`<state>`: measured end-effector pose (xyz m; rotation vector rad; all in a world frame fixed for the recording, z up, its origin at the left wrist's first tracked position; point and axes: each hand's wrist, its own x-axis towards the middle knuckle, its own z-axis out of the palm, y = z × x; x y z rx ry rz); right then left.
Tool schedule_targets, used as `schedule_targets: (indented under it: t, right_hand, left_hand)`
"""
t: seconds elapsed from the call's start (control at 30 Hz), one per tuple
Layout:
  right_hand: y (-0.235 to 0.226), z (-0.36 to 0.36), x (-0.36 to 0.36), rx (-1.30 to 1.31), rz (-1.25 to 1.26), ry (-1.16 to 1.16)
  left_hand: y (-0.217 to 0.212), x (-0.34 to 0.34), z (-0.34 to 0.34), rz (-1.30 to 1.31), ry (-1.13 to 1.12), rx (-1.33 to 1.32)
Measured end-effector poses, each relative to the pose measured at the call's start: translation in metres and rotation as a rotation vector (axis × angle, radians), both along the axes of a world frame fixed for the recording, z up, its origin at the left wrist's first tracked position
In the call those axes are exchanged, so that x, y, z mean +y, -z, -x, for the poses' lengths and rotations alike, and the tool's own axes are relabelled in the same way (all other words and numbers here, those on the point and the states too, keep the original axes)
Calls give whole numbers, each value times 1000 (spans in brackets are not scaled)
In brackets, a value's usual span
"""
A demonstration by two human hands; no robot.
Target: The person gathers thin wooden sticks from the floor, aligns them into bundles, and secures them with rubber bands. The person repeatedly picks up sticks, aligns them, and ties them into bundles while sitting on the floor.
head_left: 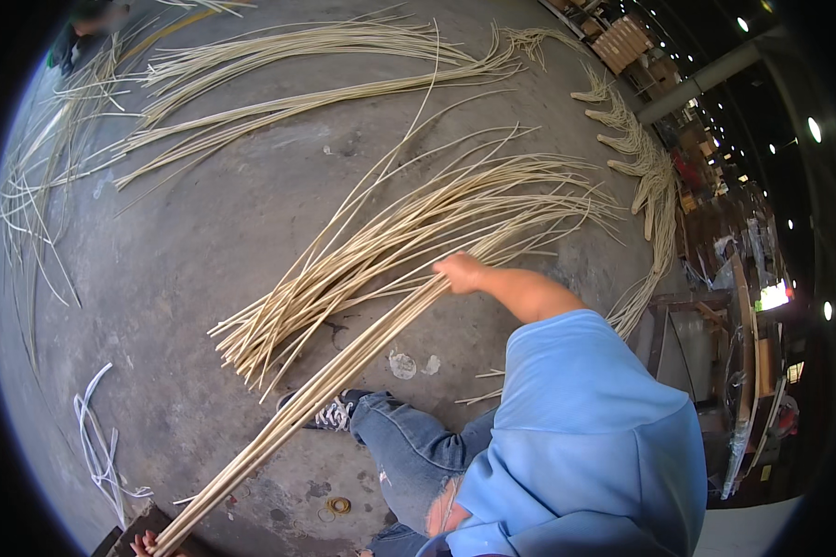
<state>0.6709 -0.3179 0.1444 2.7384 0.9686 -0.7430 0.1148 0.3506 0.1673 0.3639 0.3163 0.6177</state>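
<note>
A bundle of long, pale rattan canes (pixel 344 362) slants across the view, from the lower left corner up toward the middle. My right hand (pixel 460 273) is closed around its upper part, with the arm stretched out from a blue sleeve. Down at the lower left edge, my left hand (pixel 143 545) shows only in part, its fingers curled against the bundle's near end. Just beyond the bundle, a loose heap of similar canes (pixel 372 246) lies fanned out on the concrete floor. The far tips of the held canes overlap that heap, so they are hard to separate.
More canes (pixel 316 88) lie in long rows farther off. Tied hanks (pixel 655 176) line the right side, near stacked goods. White strips (pixel 102 455) rest at the left. A small yellowish coil (pixel 338 506) sits near my legs. Another person (pixel 88 23) is partly visible at the far left.
</note>
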Motion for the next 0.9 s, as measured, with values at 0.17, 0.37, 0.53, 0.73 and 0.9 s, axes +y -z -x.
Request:
schedule_targets:
  t: [0.17, 0.37, 0.53, 0.73, 0.9]
  right_hand:
    - [-11, -20, -3, -190, -219, 62]
    - [-16, -28, 18, 76, 273, -11]
    - [1, -27, 35, 218, 446, -46]
    - [-9, -7, -12, -44, 87, -49]
    - [-51, -22, -43, -344, -135, 30]
  left_hand:
    - [0, 14, 0, -18, -590, 864]
    - [86, -73, -37, 145, -504, 727]
    - [101, -111, -15, 227, -549, 746]
    - [73, -93, -9, 115, -505, 908]
    - [41, -58, -30, 60, -623, 1036]
